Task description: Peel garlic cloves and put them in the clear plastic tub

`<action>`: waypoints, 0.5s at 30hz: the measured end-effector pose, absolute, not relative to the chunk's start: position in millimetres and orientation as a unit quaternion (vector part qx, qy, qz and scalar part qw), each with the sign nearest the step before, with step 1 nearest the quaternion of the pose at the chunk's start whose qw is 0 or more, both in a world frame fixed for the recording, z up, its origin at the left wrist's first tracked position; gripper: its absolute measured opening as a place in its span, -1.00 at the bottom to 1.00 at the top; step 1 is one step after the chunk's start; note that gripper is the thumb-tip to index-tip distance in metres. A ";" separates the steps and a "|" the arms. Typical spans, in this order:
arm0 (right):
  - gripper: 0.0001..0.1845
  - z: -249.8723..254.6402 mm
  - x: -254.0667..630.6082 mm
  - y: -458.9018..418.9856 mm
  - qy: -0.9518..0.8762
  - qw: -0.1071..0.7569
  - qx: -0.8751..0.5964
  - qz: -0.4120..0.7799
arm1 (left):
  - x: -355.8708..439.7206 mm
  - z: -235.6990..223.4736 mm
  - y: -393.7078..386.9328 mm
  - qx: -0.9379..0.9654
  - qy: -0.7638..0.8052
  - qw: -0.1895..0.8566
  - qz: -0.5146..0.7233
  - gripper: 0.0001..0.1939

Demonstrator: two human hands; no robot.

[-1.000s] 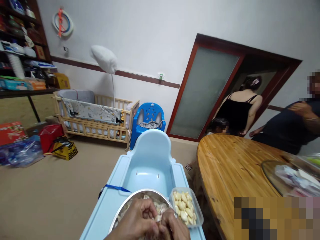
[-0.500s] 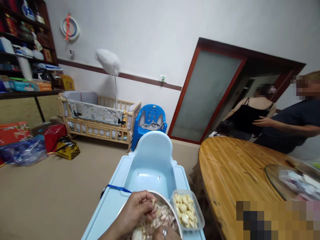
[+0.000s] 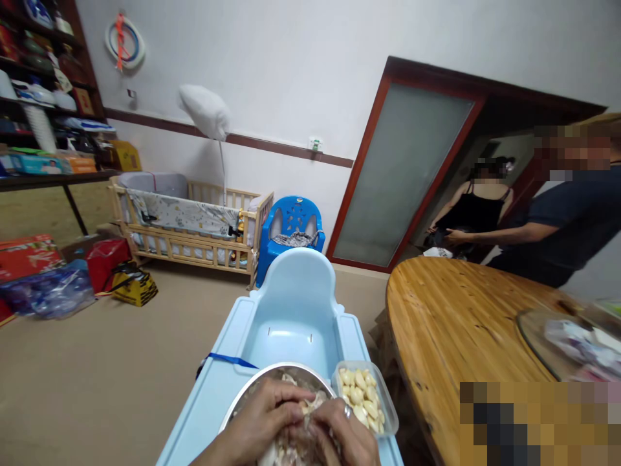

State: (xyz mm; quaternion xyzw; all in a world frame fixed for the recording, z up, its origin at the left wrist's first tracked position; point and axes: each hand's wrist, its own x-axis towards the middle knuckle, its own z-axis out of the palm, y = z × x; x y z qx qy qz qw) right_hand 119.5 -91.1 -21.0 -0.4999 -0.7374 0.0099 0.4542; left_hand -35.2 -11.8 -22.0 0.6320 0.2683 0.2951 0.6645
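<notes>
A metal bowl of unpeeled garlic and papery skins sits on the light blue high chair's tray. Over it, my left hand has its thumb and fingers closed on a garlic clove. My right hand, with a ring on one finger, meets it from the right and pinches at the same clove. The fingers hide most of that clove. Just right of the bowl, beside my right hand, stands a clear plastic container of peeled garlic cloves.
The high chair stands before me, a round wooden table to its right. Beyond are a blue child's chair and a wooden crib. Bags and boxes lie on the floor at left. Two people are near the sliding door.
My right hand has risen from low in the bowl to meet my left hand at the garlic. The person at the right has reached further left, and the view has shifted slightly.
</notes>
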 end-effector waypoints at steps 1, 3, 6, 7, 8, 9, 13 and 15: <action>-0.81 -17.6 119.5 -91.2 -0.746 0.450 -0.490 0.015 | -35.2 -21.5 -13.2 0.629 0.267 0.670 0.290 -0.71; -0.82 -12.5 121.5 -91.3 -0.767 0.437 -0.468 0.027 | -34.5 -19.8 -15.9 0.621 0.260 0.683 0.283 -0.68; -0.81 -9.6 126.1 -91.1 -0.784 0.438 -0.440 0.029 | -33.3 -16.2 -18.5 0.609 0.244 0.705 0.271 -0.64; -0.80 -9.4 127.1 -91.0 -0.784 0.442 -0.434 0.028 | -33.1 -14.9 -18.9 0.605 0.240 0.710 0.268 -0.64; -0.79 -9.5 127.7 -90.8 -0.784 0.447 -0.431 0.027 | -33.0 -13.6 -19.3 0.603 0.240 0.713 0.265 -0.64; -0.78 -9.7 127.8 -90.6 -0.782 0.450 -0.430 0.028 | -33.0 -12.3 -19.6 0.603 0.241 0.713 0.263 -0.65; -0.76 -10.7 126.4 -89.5 -0.778 0.451 -0.437 0.022 | -33.3 -9.0 -21.9 0.601 0.264 0.711 0.251 -0.76; -0.75 -12.2 126.1 -88.8 -0.778 0.449 -0.439 0.011 | -32.7 -8.7 -23.4 0.589 0.279 0.718 0.245 -0.80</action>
